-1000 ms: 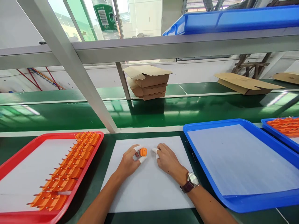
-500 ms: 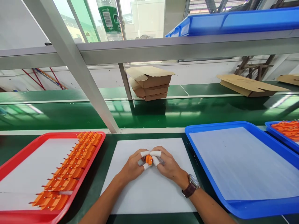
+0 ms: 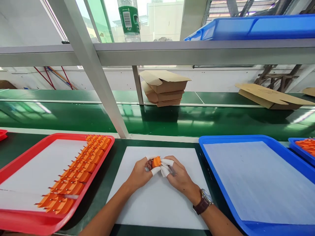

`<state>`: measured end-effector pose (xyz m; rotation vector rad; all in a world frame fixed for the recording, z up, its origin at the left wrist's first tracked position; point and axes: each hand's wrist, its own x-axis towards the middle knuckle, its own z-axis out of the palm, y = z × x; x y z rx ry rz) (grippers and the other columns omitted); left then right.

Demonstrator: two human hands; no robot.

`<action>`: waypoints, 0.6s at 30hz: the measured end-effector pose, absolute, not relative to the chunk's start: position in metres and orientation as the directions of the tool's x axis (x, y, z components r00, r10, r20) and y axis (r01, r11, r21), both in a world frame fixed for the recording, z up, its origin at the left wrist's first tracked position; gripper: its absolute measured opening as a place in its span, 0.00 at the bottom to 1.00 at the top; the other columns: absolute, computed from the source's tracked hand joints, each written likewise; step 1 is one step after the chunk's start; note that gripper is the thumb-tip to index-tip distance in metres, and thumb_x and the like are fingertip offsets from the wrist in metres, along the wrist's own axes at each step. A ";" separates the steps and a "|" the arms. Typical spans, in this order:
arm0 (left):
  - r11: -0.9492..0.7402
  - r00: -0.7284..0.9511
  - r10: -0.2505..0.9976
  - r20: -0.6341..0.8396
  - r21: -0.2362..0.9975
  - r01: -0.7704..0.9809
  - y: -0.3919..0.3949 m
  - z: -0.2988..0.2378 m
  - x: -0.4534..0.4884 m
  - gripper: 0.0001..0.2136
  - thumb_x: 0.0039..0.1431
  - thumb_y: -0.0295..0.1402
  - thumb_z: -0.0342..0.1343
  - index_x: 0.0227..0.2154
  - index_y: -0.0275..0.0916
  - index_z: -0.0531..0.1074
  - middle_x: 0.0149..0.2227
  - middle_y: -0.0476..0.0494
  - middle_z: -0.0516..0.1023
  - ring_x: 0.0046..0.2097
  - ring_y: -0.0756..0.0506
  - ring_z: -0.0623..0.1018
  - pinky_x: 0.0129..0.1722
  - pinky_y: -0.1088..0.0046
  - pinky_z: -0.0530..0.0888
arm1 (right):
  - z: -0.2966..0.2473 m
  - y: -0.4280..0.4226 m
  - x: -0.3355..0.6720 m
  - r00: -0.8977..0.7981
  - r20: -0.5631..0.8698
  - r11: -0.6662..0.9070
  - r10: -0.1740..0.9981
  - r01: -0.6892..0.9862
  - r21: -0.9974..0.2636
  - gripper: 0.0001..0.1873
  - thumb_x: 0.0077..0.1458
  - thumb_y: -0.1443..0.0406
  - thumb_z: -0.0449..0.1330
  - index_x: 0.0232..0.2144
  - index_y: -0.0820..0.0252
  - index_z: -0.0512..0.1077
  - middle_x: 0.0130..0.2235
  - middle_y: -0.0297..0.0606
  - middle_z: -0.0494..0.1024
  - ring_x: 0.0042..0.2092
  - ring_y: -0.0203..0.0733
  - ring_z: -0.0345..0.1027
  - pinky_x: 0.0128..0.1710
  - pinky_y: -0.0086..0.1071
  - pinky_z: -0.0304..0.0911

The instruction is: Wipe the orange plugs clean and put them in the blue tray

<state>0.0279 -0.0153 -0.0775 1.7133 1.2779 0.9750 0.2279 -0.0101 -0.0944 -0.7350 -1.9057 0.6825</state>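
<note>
My left hand (image 3: 140,173) pinches a small orange plastic piece (image 3: 157,161) over a white sheet (image 3: 157,203). White coverings wrap its thumb and fingertip, and the curled fingers behind the piece are in shade. Close by on the right, my right hand (image 3: 179,172) has its white-covered thumb and finger drawn together at the piece's edge. White folds (image 3: 165,171) show at those fingertips; whether they are a cloth or just the finger coverings, I cannot tell. To the left, a red tray (image 3: 93,178) carries rows of similar orange pieces (image 3: 82,177) with thin pins sticking out.
A blue tray (image 3: 228,193) lined with white paper lies to the right, with another blue tray (image 3: 301,151) of orange pieces beyond. Behind are a metal frame post (image 3: 98,82), a green belt (image 3: 157,121), stacked cardboard boxes (image 3: 169,88) and a flat carton (image 3: 275,96).
The orange piece has turned and risen slightly in my left hand, showing more of its side. My right fingertips have shifted slightly right, with white folds now showing. The whole view has shifted a little.
</note>
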 end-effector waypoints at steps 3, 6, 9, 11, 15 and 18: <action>-0.162 0.315 0.945 0.092 0.965 0.206 -0.015 -0.080 0.026 0.23 0.58 0.36 0.60 0.56 0.41 0.68 0.42 0.42 0.79 0.43 0.43 0.78 0.46 0.61 0.77 | -0.097 -0.006 0.228 -0.319 0.588 0.661 0.743 0.208 -0.721 0.18 0.60 0.73 0.52 0.50 0.53 0.68 0.46 0.43 0.72 0.45 0.44 0.68 0.41 0.38 0.69; -0.075 0.338 0.940 0.048 0.995 0.067 -0.014 -0.080 0.026 0.23 0.59 0.36 0.59 0.56 0.39 0.66 0.47 0.38 0.78 0.47 0.41 0.78 0.50 0.57 0.76 | -0.098 -0.003 0.228 -0.280 0.600 0.658 0.749 0.211 -0.723 0.16 0.61 0.72 0.52 0.49 0.53 0.69 0.45 0.42 0.73 0.44 0.44 0.69 0.42 0.39 0.69; -0.077 0.309 0.948 0.071 0.997 0.007 -0.013 -0.078 0.028 0.22 0.56 0.36 0.62 0.53 0.40 0.67 0.50 0.37 0.75 0.47 0.41 0.78 0.49 0.58 0.76 | -0.098 -0.004 0.228 -0.297 0.591 0.653 0.750 0.197 -0.731 0.15 0.61 0.72 0.52 0.47 0.53 0.70 0.44 0.42 0.73 0.43 0.43 0.69 0.40 0.38 0.69; -0.128 0.281 0.952 0.121 0.992 0.006 -0.013 -0.077 0.029 0.20 0.56 0.35 0.63 0.50 0.41 0.69 0.51 0.38 0.71 0.48 0.42 0.78 0.49 0.59 0.77 | -0.097 -0.006 0.227 -0.338 0.590 0.666 0.733 0.180 -0.724 0.16 0.60 0.73 0.52 0.46 0.52 0.71 0.44 0.41 0.73 0.42 0.42 0.69 0.38 0.37 0.69; -0.226 0.195 0.962 0.191 0.959 0.172 -0.010 -0.078 0.029 0.16 0.56 0.32 0.62 0.47 0.41 0.70 0.46 0.42 0.70 0.43 0.45 0.77 0.42 0.64 0.78 | -0.091 -0.010 0.226 -0.392 0.634 0.728 0.667 0.161 -0.666 0.20 0.60 0.75 0.51 0.50 0.51 0.69 0.45 0.41 0.73 0.45 0.43 0.69 0.40 0.38 0.70; -0.291 0.162 0.954 0.252 0.908 0.301 -0.010 -0.080 0.030 0.15 0.55 0.30 0.61 0.46 0.42 0.72 0.43 0.44 0.69 0.39 0.47 0.76 0.37 0.68 0.77 | -0.087 -0.013 0.225 -0.378 0.686 0.776 0.622 0.183 -0.603 0.21 0.61 0.75 0.53 0.52 0.49 0.68 0.46 0.42 0.72 0.47 0.44 0.68 0.42 0.41 0.70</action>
